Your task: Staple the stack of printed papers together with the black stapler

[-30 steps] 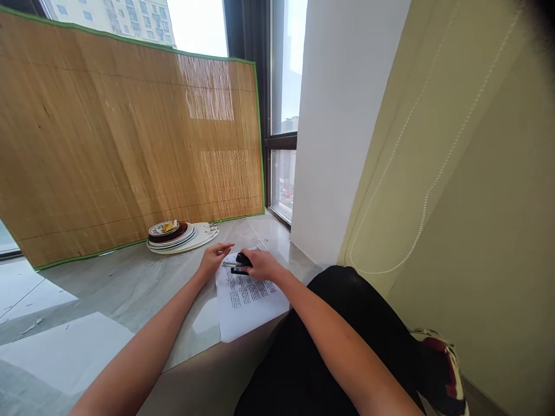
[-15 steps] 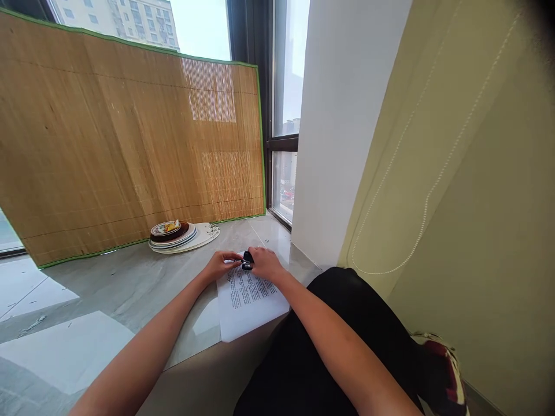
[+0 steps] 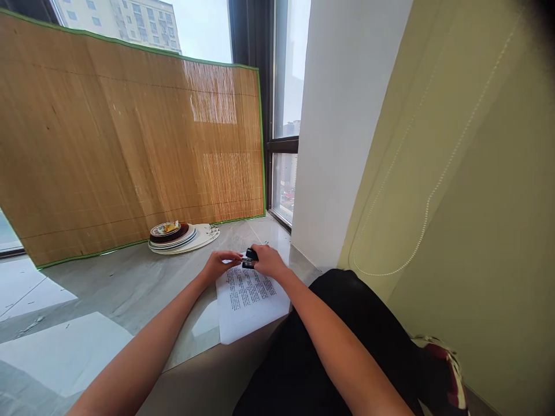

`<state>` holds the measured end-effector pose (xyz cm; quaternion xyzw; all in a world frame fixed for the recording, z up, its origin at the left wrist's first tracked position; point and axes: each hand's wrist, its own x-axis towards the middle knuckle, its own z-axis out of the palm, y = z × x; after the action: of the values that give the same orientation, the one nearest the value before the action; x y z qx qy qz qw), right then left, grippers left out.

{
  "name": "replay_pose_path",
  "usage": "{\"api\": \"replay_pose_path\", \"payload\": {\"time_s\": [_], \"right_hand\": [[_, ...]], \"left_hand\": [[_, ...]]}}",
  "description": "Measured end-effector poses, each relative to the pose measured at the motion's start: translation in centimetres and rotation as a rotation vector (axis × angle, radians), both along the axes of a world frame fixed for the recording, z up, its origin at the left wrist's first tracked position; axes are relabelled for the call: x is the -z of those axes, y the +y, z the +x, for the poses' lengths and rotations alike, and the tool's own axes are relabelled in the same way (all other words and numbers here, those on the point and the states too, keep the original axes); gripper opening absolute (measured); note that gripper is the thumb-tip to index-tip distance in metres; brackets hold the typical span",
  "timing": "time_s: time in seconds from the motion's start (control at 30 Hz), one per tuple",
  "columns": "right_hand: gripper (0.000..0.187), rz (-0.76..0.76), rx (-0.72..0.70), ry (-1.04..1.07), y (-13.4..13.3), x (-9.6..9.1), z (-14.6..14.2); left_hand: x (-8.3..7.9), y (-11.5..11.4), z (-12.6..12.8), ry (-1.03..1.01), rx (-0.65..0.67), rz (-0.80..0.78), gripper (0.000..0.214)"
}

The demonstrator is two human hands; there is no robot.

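A black stapler (image 3: 249, 259) is in my right hand (image 3: 269, 261), whose fingers are wrapped round its rear end. The stapler's front points left, and a gap shows between its top arm and its base. My left hand (image 3: 219, 266) has its fingers pinched together right at the stapler's front; whatever they grip is too small to tell. Beneath both hands lies a printed sheet of paper (image 3: 243, 323) on the stone sill (image 3: 182, 346). Its far edge is partly hidden by the hands and stapler, and its near edge reaches the sill's front edge.
Several stacked plates (image 3: 171, 238) sit on the sill beyond my left hand. Behind them stands a bamboo mat (image 3: 130, 150) with green edging against the window. At right are a white wall column (image 3: 342, 115) and a hanging bead chain (image 3: 416, 254). My black-clad leg (image 3: 342, 323) is beside the sill.
The stapler's top arm has lifted away from its base, so the gap between them is wider. My right hand has risen slightly; my left hand has barely moved.
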<state>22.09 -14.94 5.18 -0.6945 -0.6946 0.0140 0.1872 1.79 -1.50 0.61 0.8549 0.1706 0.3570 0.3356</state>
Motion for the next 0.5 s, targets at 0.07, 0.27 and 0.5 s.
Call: {"api": "replay_pose_path", "payload": {"time_s": [0.07,0.27,0.5], "right_hand": [[0.027,-0.010,0.023,0.014,-0.1,-0.5,0.7],[0.029,0.000,-0.093,0.061,-0.2,-0.6,1.6],[0.032,0.078,-0.309,0.146,0.8,1.1,0.4]], "left_hand": [[-0.2,0.0,-0.1,0.003,-0.002,0.005,0.034],[0.4,-0.1,0.3,0.040,0.061,0.008,0.032],[1.1,-0.5,1.0,-0.016,0.050,0.072,0.034]]}}
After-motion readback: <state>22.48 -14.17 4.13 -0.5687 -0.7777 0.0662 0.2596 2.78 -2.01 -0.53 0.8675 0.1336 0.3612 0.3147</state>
